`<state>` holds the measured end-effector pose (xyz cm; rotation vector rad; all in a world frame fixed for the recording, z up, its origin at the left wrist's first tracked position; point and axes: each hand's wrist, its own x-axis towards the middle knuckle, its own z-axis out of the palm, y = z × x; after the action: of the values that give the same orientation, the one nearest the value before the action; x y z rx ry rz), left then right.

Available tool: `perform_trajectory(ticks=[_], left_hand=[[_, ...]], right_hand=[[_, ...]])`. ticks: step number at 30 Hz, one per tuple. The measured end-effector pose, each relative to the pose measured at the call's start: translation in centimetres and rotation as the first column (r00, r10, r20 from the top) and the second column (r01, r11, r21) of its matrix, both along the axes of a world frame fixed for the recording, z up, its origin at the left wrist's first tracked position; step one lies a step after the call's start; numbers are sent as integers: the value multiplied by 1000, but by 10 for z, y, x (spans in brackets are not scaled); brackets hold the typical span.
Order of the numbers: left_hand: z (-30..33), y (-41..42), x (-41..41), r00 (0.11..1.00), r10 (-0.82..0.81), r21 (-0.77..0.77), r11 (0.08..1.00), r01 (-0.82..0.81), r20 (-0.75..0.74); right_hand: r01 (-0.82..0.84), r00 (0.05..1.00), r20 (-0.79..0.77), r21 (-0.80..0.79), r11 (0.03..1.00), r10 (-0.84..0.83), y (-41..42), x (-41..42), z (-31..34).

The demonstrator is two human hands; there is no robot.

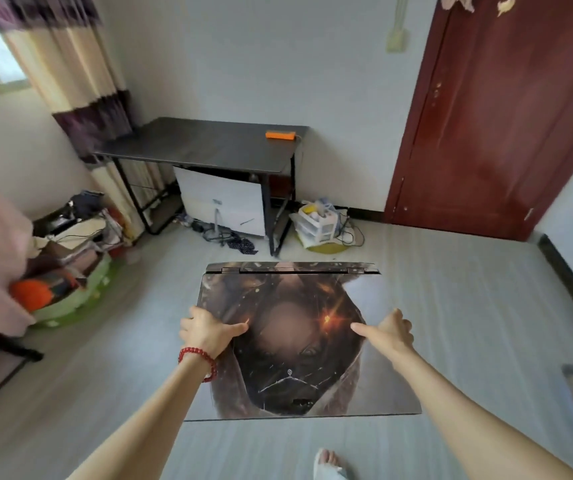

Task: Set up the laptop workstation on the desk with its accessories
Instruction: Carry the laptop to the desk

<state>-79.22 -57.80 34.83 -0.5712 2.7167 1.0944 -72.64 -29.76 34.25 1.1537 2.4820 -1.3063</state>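
A closed laptop (292, 372) with a dark printed picture on its lid is carried flat above the floor, its hinge side pointing away from me. My left hand (205, 332) grips its left edge, thumb lying on the lid, a red bead bracelet on the wrist. My right hand (387, 330) grips the right edge the same way. The dark desk (202, 145) stands ahead against the far wall. An orange power strip (280, 135) lies at its back right corner.
A white drawer unit (222, 202) and tangled cables sit under the desk. A small plastic organiser (316, 221) stands right of the desk legs. Clutter in a green tub (66, 271) lines the left wall, below a striped curtain. A red door (500, 116) is on the right.
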Motion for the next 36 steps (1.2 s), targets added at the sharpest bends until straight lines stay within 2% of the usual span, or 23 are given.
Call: perform_trajectory(ticks=[8, 13, 16, 19, 24, 31, 36], left_hand=[[23, -36, -186, 959, 282, -8, 959, -282, 21], [45, -66, -292, 928, 368, -38, 929, -367, 49], [44, -93, -357, 916, 394, -49, 919, -392, 68], [43, -118, -421, 919, 389, -42, 921, -387, 67], [45, -173, -578, 931, 361, -36, 933, -359, 49], [65, -201, -768, 964, 265, -56, 963, -264, 14], [45, -207, -926, 980, 197, -93, 976, -195, 11]], right_hand=[[-250, 968, -6, -5, 968, 250, -27, -261, 19], [-373, 928, 0, -3, 928, 373, -58, -406, 31], [-427, 904, -23, -59, 902, 426, -84, -485, 26], [-433, 901, -25, -41, 900, 432, -109, -553, 27], [-394, 919, -9, 5, 919, 394, -162, -700, 30], [-312, 949, -15, 46, 949, 313, -192, -869, 46], [-264, 964, -19, 27, 964, 264, -196, -1012, 34]])
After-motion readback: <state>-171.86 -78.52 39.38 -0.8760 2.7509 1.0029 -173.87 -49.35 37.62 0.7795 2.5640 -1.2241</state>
